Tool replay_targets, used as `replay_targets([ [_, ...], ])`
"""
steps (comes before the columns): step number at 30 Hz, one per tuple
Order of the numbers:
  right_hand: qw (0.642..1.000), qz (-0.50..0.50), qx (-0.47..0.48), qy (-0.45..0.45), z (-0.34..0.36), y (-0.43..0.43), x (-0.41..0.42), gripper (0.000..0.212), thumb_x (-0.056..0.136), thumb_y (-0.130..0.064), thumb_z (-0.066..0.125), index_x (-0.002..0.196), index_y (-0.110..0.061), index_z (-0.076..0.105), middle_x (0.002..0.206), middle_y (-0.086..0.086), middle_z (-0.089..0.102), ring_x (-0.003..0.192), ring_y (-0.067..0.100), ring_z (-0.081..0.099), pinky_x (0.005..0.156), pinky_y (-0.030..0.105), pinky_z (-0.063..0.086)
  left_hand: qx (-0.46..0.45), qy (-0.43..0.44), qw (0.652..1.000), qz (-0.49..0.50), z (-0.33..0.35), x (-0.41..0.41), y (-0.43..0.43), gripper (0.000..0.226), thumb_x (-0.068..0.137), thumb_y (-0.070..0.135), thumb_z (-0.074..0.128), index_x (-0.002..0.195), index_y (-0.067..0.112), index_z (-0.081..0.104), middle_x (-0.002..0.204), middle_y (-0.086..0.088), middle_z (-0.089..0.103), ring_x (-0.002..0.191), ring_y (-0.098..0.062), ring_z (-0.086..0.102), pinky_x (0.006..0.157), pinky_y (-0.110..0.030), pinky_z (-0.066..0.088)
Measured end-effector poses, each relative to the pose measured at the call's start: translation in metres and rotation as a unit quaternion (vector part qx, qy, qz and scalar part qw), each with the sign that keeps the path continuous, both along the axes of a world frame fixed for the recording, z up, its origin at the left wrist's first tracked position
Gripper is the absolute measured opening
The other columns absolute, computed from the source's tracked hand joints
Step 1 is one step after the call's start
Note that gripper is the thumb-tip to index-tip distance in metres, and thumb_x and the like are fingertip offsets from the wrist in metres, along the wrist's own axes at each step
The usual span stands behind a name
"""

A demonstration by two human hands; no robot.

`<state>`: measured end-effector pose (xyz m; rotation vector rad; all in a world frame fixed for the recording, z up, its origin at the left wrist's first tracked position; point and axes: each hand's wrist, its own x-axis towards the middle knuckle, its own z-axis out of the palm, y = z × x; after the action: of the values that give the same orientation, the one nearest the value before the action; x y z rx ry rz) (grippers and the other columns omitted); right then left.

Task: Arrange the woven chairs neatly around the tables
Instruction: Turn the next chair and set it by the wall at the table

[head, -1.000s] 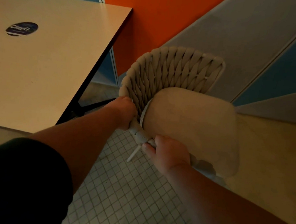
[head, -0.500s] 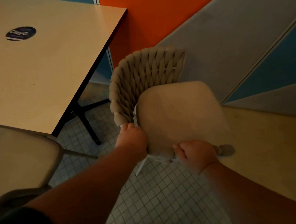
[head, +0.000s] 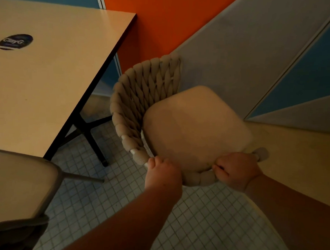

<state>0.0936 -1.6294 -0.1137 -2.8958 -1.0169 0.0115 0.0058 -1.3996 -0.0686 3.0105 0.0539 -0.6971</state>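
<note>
A beige woven chair (head: pixel 142 97) with a pale seat cushion (head: pixel 194 126) stands right of the tan table (head: pixel 48 71), its curved woven back facing the table's edge. My left hand (head: pixel 162 175) grips the near end of the woven rim. My right hand (head: pixel 234 170) holds the rim further right, below the cushion. Both arms reach in from the bottom. The chair's legs are hidden under the seat.
A second chair's seat (head: pixel 14 183) sits at the lower left, tucked by the table's near edge. The table's black legs (head: pixel 87 132) stand on the small-tiled floor (head: pixel 203 222). Orange, grey and blue wall panels (head: pixel 241 42) close in behind the chair.
The chair has turned and swung nearer to me and the table's corner. My hands have shifted along the rim toward its near end. The second chair has come into view at lower left.
</note>
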Motion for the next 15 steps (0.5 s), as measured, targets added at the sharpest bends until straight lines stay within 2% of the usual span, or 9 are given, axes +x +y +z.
replay_targets([
  [2, 0.999, -0.023, -0.015, 0.022, 0.009, 0.008, -0.002, 0.053, 0.083, -0.056, 0.024, 0.069, -0.022, 0.063, 0.07, -0.002, 0.062, 0.069, 0.019, 0.06, 0.056, 0.03, 0.032, -0.037, -0.003, 0.998, -0.045, 0.007, 0.001, 0.017, 0.046, 0.088, 0.045, 0.066, 0.126, 0.023, 0.054, 0.128, -0.002, 0.056, 0.126, -0.028, 0.043, 0.115, -0.047, 0.026],
  [4, 0.996, -0.069, -0.038, 0.049, 0.019, 0.02, -0.009, 0.057, 0.08, -0.058, 0.015, 0.071, -0.023, 0.059, 0.074, -0.004, 0.06, 0.077, 0.018, 0.059, 0.066, 0.033, 0.03, -0.05, -0.01, 0.993, -0.103, 0.018, 0.008, 0.049, 0.07, 0.081, 0.056, 0.071, 0.138, 0.026, 0.045, 0.141, 0.001, 0.049, 0.135, -0.025, 0.038, 0.117, -0.045, 0.025],
  [6, 0.986, -0.136, -0.025, 0.089, 0.032, 0.04, -0.024, 0.06, 0.082, -0.07, 0.017, 0.069, -0.024, 0.054, 0.07, -0.007, 0.056, 0.076, 0.015, 0.056, 0.071, 0.034, 0.032, 0.006, -0.013, 0.987, -0.159, 0.026, 0.024, 0.09, 0.091, 0.074, 0.065, 0.072, 0.149, 0.03, 0.034, 0.154, 0.004, 0.038, 0.144, -0.024, 0.028, 0.12, -0.047, 0.022],
  [7, 0.981, -0.161, -0.002, 0.112, 0.038, 0.054, -0.033, 0.066, 0.08, -0.08, 0.024, 0.069, -0.023, 0.055, 0.067, -0.007, 0.056, 0.071, 0.013, 0.056, 0.067, 0.033, 0.034, 0.045, -0.013, 0.984, -0.173, 0.029, 0.037, 0.112, 0.097, 0.071, 0.067, 0.073, 0.151, 0.033, 0.03, 0.157, 0.005, 0.034, 0.146, -0.024, 0.026, 0.12, -0.048, 0.023],
  [9, 0.969, -0.17, 0.038, 0.176, 0.049, 0.091, -0.049, 0.077, 0.067, -0.094, 0.04, 0.068, -0.018, 0.052, 0.061, -0.005, 0.053, 0.061, 0.013, 0.053, 0.056, 0.033, 0.035, 0.118, -0.014, 0.976, -0.183, 0.031, 0.065, 0.151, 0.096, 0.072, 0.062, 0.074, 0.152, 0.036, 0.028, 0.158, 0.006, 0.033, 0.146, -0.023, 0.025, 0.119, -0.048, 0.025],
  [11, 0.952, -0.166, 0.01, 0.255, 0.055, 0.125, -0.058, 0.079, 0.056, -0.098, 0.049, 0.069, -0.02, 0.047, 0.063, -0.005, 0.05, 0.061, 0.014, 0.052, 0.055, 0.033, 0.036, 0.167, -0.003, 0.969, -0.18, 0.029, 0.091, 0.175, 0.085, 0.079, 0.052, 0.072, 0.151, 0.037, 0.03, 0.157, 0.007, 0.033, 0.146, -0.024, 0.025, 0.118, -0.047, 0.025],
  [13, 0.949, -0.158, -0.044, 0.269, 0.052, 0.144, -0.06, 0.07, 0.06, -0.094, 0.052, 0.074, -0.025, 0.048, 0.068, -0.007, 0.053, 0.068, 0.015, 0.056, 0.058, 0.03, 0.042, 0.196, 0.012, 0.962, -0.19, 0.021, 0.109, 0.184, 0.074, 0.084, 0.047, 0.068, 0.15, 0.038, 0.034, 0.156, 0.008, 0.035, 0.148, -0.027, 0.022, 0.12, -0.048, 0.022],
  [15, 0.954, -0.164, -0.053, 0.246, 0.049, 0.146, -0.058, 0.062, 0.069, -0.087, 0.052, 0.073, -0.026, 0.049, 0.068, -0.006, 0.057, 0.069, 0.016, 0.06, 0.059, 0.028, 0.045, 0.226, 0.029, 0.947, -0.225, 0.01, 0.12, 0.185, 0.063, 0.086, 0.051, 0.062, 0.145, 0.04, 0.042, 0.153, 0.011, 0.04, 0.146, -0.027, 0.024, 0.12, -0.05, 0.02],
])
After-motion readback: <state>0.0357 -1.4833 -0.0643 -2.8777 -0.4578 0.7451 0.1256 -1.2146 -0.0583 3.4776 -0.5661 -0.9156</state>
